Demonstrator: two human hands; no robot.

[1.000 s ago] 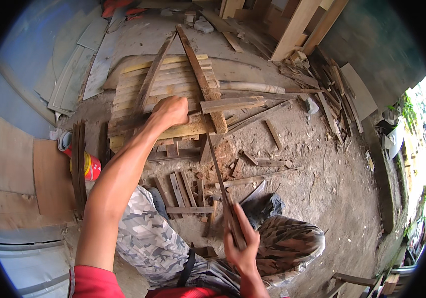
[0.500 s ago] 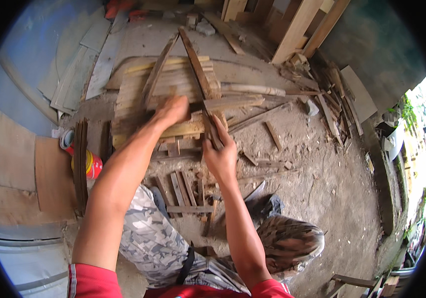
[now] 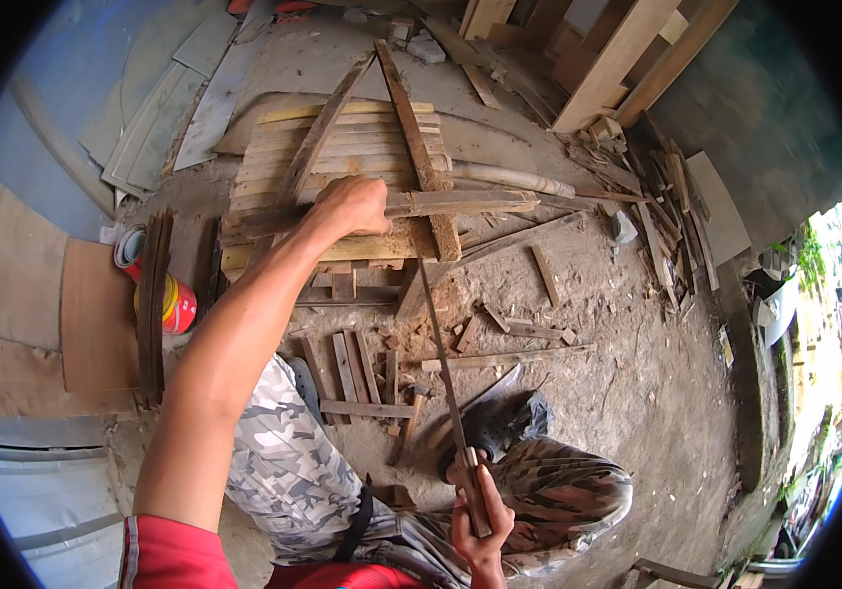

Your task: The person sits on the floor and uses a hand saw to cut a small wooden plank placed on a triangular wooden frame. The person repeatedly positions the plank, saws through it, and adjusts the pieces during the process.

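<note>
A wooden A-frame (image 3: 408,128) of two joined strips lies on a low stack of pale slats (image 3: 279,147). Across its legs runs a rough wooden strip (image 3: 470,202). My left hand (image 3: 354,204) is closed in a fist over that strip, pressing it down near its middle. Low in the view, my right hand (image 3: 488,520) is wrapped round the wooden handle of a handsaw (image 3: 446,378). The narrow blade, seen nearly edge-on, points away from me, and its tip lies by the near end of the A-frame's right leg.
A hammer (image 3: 411,417) lies near my legs among short wood strips (image 3: 347,368). Red and yellow cans (image 3: 179,304) stand at the left beside upright dark boards (image 3: 153,304). Scrap wood (image 3: 671,216) is heaped along the right wall; boards (image 3: 598,64) lean at the back.
My right hand has drawn the handsaw back toward my body, away from the wood. My left hand stays on the strip, and the view has shifted slightly.
</note>
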